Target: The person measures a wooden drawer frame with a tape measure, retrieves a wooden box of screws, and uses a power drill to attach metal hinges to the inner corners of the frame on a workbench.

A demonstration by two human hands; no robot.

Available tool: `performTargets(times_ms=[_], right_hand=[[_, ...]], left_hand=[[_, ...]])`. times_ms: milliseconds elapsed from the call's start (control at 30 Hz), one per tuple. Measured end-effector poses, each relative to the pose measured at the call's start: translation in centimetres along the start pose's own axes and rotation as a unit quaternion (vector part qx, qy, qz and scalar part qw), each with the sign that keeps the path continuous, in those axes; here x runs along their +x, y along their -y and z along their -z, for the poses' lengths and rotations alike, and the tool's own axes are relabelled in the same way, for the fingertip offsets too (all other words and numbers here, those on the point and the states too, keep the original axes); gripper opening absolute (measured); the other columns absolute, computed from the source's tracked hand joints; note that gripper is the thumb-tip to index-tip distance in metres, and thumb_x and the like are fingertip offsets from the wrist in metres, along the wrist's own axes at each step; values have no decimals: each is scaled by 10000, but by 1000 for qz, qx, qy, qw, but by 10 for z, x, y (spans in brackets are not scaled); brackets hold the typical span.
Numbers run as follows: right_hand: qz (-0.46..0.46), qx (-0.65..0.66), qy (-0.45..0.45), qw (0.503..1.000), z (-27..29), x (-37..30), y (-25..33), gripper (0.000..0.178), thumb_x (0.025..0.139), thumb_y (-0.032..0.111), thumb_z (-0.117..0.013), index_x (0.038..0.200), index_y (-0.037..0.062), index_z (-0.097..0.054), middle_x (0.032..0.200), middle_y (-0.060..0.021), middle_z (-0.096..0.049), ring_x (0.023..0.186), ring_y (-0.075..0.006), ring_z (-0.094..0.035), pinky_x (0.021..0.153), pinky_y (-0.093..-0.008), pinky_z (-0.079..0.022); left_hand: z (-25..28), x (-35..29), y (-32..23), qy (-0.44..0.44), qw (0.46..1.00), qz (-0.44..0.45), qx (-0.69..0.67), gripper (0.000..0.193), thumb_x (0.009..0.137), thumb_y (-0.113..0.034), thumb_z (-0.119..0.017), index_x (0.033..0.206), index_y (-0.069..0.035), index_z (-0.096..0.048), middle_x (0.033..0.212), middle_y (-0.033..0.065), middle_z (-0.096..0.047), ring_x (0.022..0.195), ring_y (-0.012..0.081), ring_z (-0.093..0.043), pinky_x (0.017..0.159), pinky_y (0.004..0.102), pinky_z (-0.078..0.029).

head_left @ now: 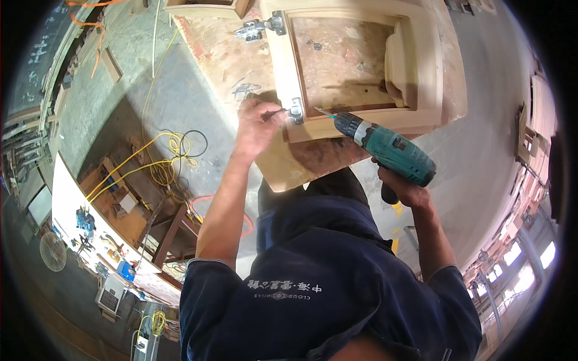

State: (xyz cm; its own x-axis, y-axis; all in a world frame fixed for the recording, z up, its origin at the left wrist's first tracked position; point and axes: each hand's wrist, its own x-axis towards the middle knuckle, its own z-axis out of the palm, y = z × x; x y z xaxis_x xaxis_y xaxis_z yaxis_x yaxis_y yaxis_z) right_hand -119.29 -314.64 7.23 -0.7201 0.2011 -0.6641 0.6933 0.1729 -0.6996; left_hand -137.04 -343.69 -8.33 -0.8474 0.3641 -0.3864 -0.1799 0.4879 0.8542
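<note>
A wooden door frame (428, 72) lies on the worn board of the workbench (241, 72). Two metal hinges sit along its left side: a far hinge (276, 24) and a near hinge (295, 112). With its fingers closed at the near hinge, my left hand (257, 120) pinches the hinge's outer arm. My right hand (402, 183) grips the handle of a teal cordless drill (391, 150). The drill's bit points up and left over the frame's lower rail, close to the near hinge but apart from it.
Another wooden frame piece (211, 7) lies at the bench's far edge. Yellow cables (165, 171) coil on the floor at left, beside a white-topped table (75, 192) with tools. Stacked wood (530, 132) stands along the right side.
</note>
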Motion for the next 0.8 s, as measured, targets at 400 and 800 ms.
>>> performTargets(times_ms=[400, 800], right_hand=[[78, 17, 2, 997, -6, -14, 7, 248, 864, 115, -764, 1091, 71, -672, 932, -9, -687, 842, -120, -632, 754, -303, -533], [137, -59, 18, 989, -7, -5, 13, 446, 838, 42, -729, 1265, 24, -604, 1098, -72, -695, 976, -145, -645, 881, -312, -525]], left_hand=[[3, 5, 5, 34, 998, 59, -8, 259, 832, -239, -826, 1004, -56, -764, 1175, 130, -527, 1059, 262, -563, 922, 359, -497], [1, 10, 21, 33, 998, 36, -28, 227, 820, -195, -817, 984, -44, -774, 1197, 154, -530, 1088, 262, -566, 958, 356, -488]])
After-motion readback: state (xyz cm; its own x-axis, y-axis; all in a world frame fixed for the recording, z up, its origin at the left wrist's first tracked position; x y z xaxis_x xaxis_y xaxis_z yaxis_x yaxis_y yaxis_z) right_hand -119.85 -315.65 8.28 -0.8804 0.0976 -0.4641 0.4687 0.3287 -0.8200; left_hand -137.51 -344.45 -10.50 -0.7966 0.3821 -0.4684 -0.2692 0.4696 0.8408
